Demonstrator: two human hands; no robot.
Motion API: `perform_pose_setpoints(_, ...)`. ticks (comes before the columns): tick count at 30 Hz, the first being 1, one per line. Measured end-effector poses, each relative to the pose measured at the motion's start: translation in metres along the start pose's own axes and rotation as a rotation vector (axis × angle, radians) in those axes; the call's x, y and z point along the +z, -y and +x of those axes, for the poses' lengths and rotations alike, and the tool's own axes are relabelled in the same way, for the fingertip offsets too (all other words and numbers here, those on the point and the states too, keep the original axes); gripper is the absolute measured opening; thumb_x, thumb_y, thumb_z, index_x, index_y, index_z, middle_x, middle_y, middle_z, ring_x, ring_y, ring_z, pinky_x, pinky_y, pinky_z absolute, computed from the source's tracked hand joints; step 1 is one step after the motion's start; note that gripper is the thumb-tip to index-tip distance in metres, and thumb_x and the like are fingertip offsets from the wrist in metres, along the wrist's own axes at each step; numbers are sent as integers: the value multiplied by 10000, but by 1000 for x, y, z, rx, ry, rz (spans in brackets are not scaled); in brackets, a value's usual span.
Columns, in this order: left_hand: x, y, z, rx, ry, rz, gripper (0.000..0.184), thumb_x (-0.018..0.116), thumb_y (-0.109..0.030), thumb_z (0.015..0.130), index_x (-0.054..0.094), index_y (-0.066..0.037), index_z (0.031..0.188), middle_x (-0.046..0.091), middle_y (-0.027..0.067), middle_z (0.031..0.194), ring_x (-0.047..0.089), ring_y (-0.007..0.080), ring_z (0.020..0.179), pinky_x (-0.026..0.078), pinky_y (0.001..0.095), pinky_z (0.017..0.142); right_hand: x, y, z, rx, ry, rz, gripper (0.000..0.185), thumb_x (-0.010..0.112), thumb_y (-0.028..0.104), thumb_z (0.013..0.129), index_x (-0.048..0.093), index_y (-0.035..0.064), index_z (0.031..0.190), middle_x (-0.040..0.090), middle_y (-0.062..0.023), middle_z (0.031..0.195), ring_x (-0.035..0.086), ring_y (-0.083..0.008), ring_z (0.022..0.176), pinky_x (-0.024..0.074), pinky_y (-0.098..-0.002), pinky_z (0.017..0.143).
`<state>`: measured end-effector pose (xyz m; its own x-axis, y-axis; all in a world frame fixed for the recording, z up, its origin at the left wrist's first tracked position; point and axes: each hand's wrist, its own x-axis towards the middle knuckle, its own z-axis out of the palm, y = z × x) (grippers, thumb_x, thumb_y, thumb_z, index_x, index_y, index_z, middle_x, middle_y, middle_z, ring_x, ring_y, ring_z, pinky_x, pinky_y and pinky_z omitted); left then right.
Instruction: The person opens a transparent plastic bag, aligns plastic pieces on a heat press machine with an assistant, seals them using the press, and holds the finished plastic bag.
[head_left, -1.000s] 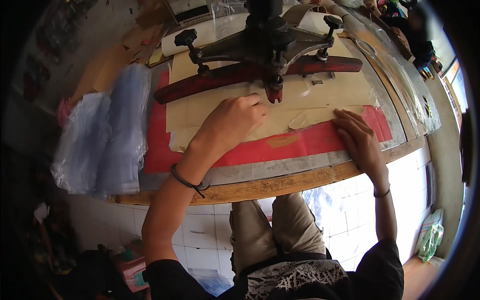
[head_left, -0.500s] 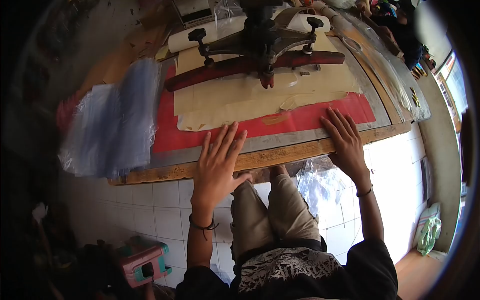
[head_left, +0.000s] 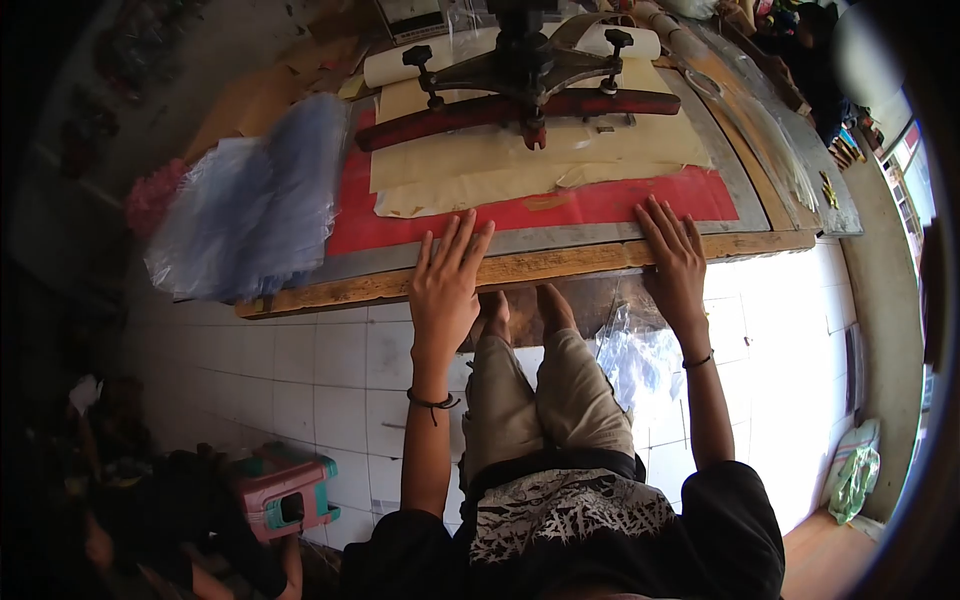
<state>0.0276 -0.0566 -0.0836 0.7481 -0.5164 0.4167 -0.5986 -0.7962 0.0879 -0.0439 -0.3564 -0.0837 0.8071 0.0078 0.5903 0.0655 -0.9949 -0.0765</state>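
Note:
My left hand point(head_left: 447, 272) is open, its palm across the wooden front edge point(head_left: 565, 266) of the worktable and its fingertips on the near edge of a red sheet point(head_left: 590, 204). To the right, my right hand point(head_left: 674, 262) lies open in the same way, its fingers stretched over the red sheet's near edge. Neither hand holds anything. A wrinkled beige sheet point(head_left: 480, 172) with a torn edge covers much of the red one. Above it hangs a dark machine head point(head_left: 525, 70) with a curved dark red bar point(head_left: 460, 122).
A stack of clear plastic sheets point(head_left: 245, 205) overhangs the table's left side. Clear strips point(head_left: 755, 145) lie along the right. A pink and green stool point(head_left: 290, 500) stands on the tiled floor point(head_left: 340, 350). Another person point(head_left: 180, 520) is at lower left.
My view has shifted, so the table appears higher in it. Both hands have drawn slightly back toward the front edge, still flat. The sheets and the machine look unchanged.

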Motion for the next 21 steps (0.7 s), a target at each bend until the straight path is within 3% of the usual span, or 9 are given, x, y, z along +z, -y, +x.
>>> perform_pose_setpoints(9, 3, -4, -4, -26, -64, 1, 932, 731, 66, 606, 422, -208, 1442, 395, 26, 1504, 425, 221, 1347, 321, 422, 1160, 1, 0, -5, 17, -37, 41, 636, 592, -65, 702, 553, 97, 1316, 530, -82, 1389, 471, -245, 1315, 332, -451, 1114)
perform_pose_setpoints(13, 2, -6, -5, -40, -53, 27, 829, 681, 34, 690, 425, -206, 1441, 405, 32, 1501, 424, 207, 1350, 327, 419, 1148, 0, 1, -6, 19, -49, 53, 617, 581, -56, 710, 558, 90, 1309, 536, -83, 1383, 473, -244, 1315, 332, -449, 1112)
perform_pose_setpoints(21, 7, -7, -6, -59, -92, 7, 844, 694, 34, 656, 454, -218, 1425, 420, 27, 1491, 432, 207, 1345, 330, 413, 1146, 2, 3, -5, 24, -110, 44, 578, 553, -84, 701, 602, 75, 1255, 577, -79, 1339, 508, -235, 1285, 365, -432, 1077)
